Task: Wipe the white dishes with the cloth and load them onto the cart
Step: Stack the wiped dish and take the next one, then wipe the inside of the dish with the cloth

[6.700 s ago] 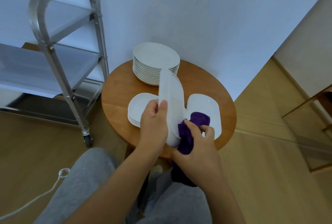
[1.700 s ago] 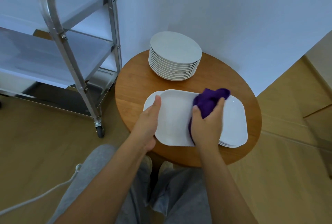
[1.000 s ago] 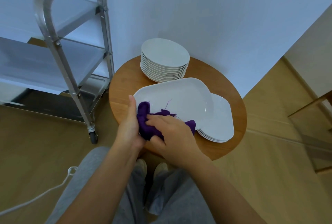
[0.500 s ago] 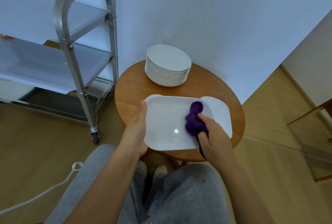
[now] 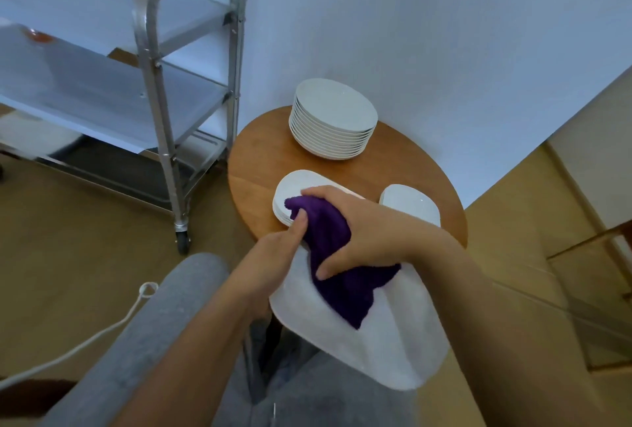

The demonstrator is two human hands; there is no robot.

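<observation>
Purple terry cloth [image 5: 337, 262], bunched and fuzzy, covers much of the glossy white rounded-rectangular platter [image 5: 393, 341] held over the person's grey-trousered lap, so the platter's far end is hidden beneath it and beneath the right hand [image 5: 362, 231], which clutches the cloth with curled fingers and thumb. The left hand [image 5: 273, 255] grips the platter's left edge, thumb on top; its other fingers lie out of sight underneath. Just beyond the hands, on the round wooden surface [image 5: 260, 159], a low stack of white oblong plates [image 5: 290, 194] shows only its far left curve, and a second white oblong stack [image 5: 410, 204] peeks out past the right wrist. Farther off stands a tall stack of round white plates [image 5: 333, 118]. Left of the hands, the brushed-steel wheeled cart [image 5: 164, 91] is cut off by the frame edge and slightly blurred.
</observation>
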